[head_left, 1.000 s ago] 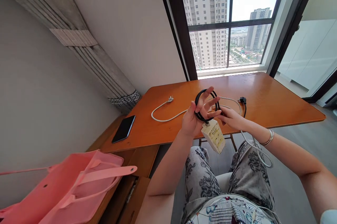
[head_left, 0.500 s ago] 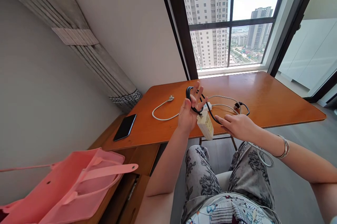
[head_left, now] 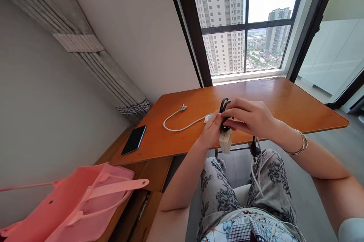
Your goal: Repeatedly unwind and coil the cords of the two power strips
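Note:
My left hand (head_left: 212, 132) is closed around a coil of black cable (head_left: 223, 106) and the top of a cream power strip (head_left: 225, 141) that hangs below it. From the right, my right hand (head_left: 250, 117) closes over the same black coil, fingers curled on it. The black cable's free end and a white cable (head_left: 257, 170) hang off the table edge over my lap. Another stretch of white cable (head_left: 182, 125) with a plug (head_left: 183, 107) lies curved on the orange wooden table (head_left: 284, 101).
A black phone (head_left: 134, 139) lies on the table's left part. A pink bag (head_left: 76, 200) stands at the lower left beside the table's drawer unit. A large window (head_left: 244, 22) rises behind the table. I sit with patterned trousers (head_left: 218, 192) below.
My right hand has come up from the table edge onto the black coil. The loose cable has slid off the tabletop and now hangs over my lap. The coil is tighter.

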A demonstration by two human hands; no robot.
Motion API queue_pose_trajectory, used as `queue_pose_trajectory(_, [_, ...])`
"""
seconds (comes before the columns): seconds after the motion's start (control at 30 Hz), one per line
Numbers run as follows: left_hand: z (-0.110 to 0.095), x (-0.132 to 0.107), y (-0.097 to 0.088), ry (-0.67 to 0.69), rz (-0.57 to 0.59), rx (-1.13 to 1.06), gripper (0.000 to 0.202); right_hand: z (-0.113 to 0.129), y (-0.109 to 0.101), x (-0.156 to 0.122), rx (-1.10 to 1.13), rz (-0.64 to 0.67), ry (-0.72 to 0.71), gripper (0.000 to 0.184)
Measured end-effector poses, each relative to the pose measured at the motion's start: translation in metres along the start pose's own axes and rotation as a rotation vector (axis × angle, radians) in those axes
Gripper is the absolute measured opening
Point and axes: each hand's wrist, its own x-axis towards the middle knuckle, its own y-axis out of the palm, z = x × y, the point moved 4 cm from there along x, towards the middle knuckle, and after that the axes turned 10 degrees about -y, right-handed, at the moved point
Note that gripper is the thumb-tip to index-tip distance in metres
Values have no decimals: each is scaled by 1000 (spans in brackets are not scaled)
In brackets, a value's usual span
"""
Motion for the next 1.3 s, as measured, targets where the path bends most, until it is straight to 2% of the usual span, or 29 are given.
queue_pose_trajectory(0.13, [1,3,11,-47,209,45,61,-27,6,5,139,-57,171,41])
queue_pose_trajectory(0.33, [-2,3,11,-88,268,3,59,-35,11,1,124,-20,313,41])
queue_pose_trajectory(0.5, [3,1,10,-101,225,4,59,-37,16,-10,254,7,341,40])
queue_pose_trajectory(0.63, [4,1,9,-156,164,-158,58,-31,27,-26,375,-1,429,45])
queue_pose_trajectory(0.73, [4,1,6,-248,99,-286,56,-28,34,-38,423,-3,514,54])
queue_pose_trajectory(0.83, [2,1,5,-286,82,-343,54,-27,40,-44,428,15,564,56])
queue_pose_trajectory(1.0, [3,1,5,-260,122,-325,53,-31,43,-47,292,39,507,53])
queue_pose_trajectory(1.1, [4,2,5,-189,137,-269,54,-34,45,-48,289,26,484,52])
queue_pose_trajectory(1.2, [5,2,4,-107,116,-185,54,-36,47,-48,408,-25,543,51])
queue_pose_trajectory(1.3, [7,3,2,-96,71,-150,53,-36,50,-48,629,-77,674,47])
